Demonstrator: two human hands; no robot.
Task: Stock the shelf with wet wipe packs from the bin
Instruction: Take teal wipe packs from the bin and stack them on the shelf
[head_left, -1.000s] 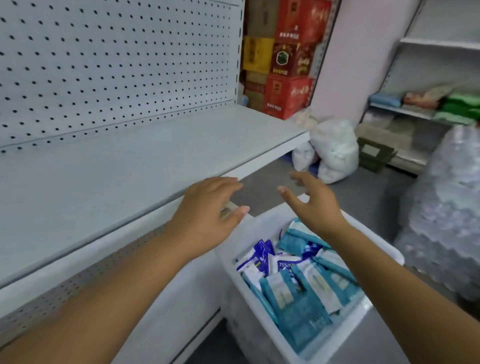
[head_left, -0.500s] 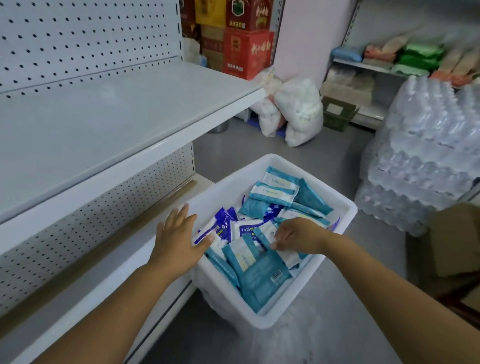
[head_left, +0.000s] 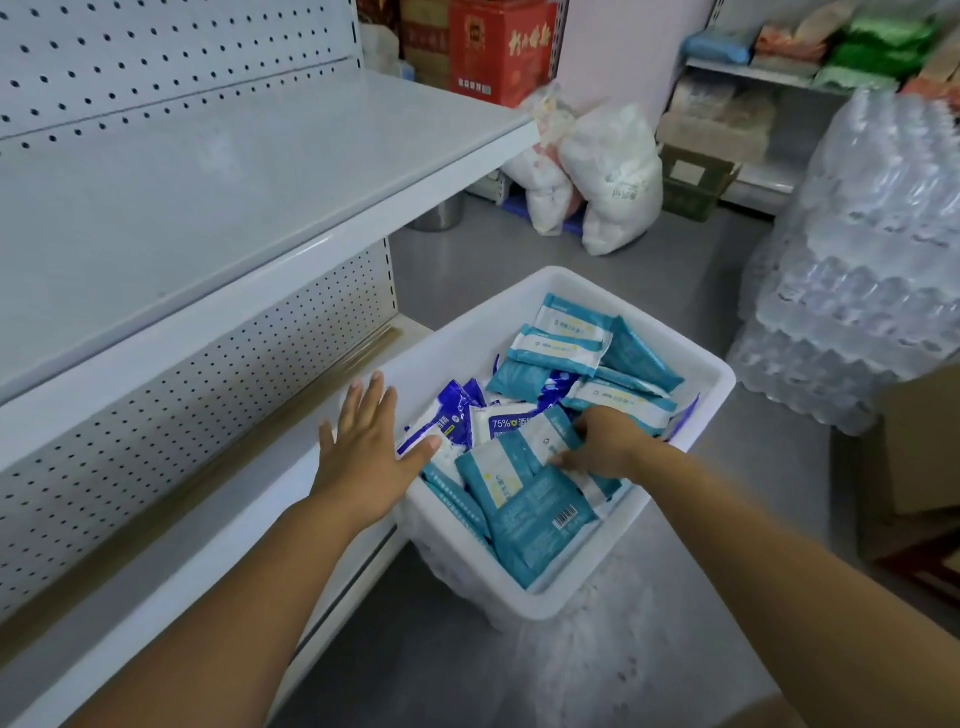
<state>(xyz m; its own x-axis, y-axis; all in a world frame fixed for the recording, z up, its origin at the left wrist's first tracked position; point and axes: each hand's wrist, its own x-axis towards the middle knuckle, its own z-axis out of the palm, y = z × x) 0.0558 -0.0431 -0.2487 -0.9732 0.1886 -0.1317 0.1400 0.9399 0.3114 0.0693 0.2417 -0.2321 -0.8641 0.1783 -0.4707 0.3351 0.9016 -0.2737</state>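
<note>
Shelf (head_left: 234, 171): white board at far left, pegboard (head_left: 156, 57) behind it. No packs on any part of it that shows. The lower shelf (head_left: 156, 530) beneath also shows no packs.

Left hand (head_left: 369, 452): flat, fingers spread and straight, holding nothing. It sits over the bin's near-left rim, by the edge of the lower shelf. The thumb lies at or on a blue pack; contact cannot be confirmed.

Bin (head_left: 691, 410): white, on the floor just beside the lower shelf. It holds a loose heap of packs (head_left: 566, 343), teal, white and blue, lying at all angles and overlapping. All packs in view are in the bin.

Right hand (head_left: 605, 447): inside the bin, fingers curled over the top of one teal-and-white pack (head_left: 545, 439) and thumb under its near edge. The pack lies among the others, not lifted clear.

Hands are apart, with several packs between them.

Further back and right: red carton (head_left: 498, 47), white bags (head_left: 613, 176), stacked wrapped bottles (head_left: 857, 270). None bear on the task.

Progress, judged: at or near the start. Nothing visibly stocked, and the bin looks fairly full. Step in hand is the pick of one pack. What is left is to lift it out, set it on the shelf, and repeat for the rest of the heap.
</note>
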